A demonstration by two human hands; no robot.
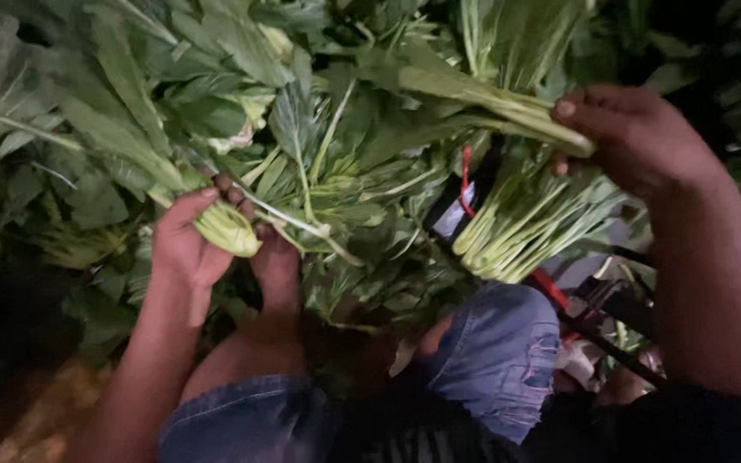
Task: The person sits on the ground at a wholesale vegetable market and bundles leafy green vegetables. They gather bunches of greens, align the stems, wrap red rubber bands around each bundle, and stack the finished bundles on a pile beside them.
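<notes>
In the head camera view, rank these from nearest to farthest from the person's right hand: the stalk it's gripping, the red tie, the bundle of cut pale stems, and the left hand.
From the right hand:
1. Stalk: in its grip, running up-left.
2. Bundle of cut pale stems: just below the hand.
3. Red tie: left of that bundle, among the leaves.
4. Left hand: far left, closed on a pale green stem base.

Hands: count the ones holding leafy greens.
2. The left hand grips a pale stem base at lower left; the right hand grips a stalk bunch at upper right. Leaves may hide others.
</notes>
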